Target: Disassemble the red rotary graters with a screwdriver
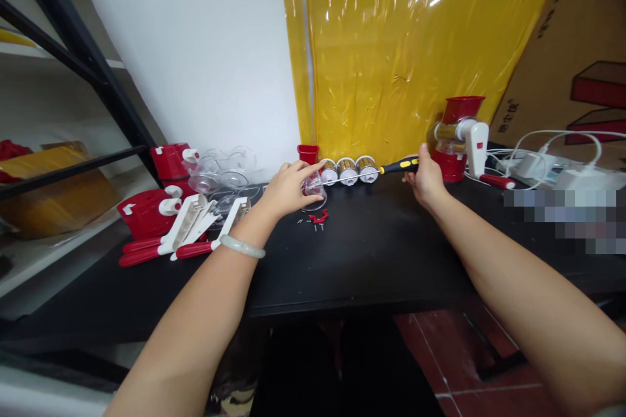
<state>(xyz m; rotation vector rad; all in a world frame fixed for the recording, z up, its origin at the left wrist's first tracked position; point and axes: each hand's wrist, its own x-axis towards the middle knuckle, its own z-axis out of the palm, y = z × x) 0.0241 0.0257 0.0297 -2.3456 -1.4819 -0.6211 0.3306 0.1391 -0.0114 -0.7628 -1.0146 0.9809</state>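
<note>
My left hand (289,187) is closed around a clear plastic housing (313,195) on the black table. My right hand (426,174) grips a screwdriver (400,165) by its black and yellow handle. The shaft points left, nearly level, and its tip reaches the housing; whether it sits in a screw is too small to tell. Small red plastic pieces (319,216) and a few screws lie just in front of the housing. Behind the shaft stand three metal grater drums (347,170) with white ends. A red hopper (308,154) shows behind my left fingers.
An assembled rotary grater (450,166) stands at the right, beside white chargers and cables (552,166). On the left are red bases (147,214), white crank handles (183,228) and more clear housings (222,169). A yellow plastic-covered panel (401,45) rises behind the table (342,267).
</note>
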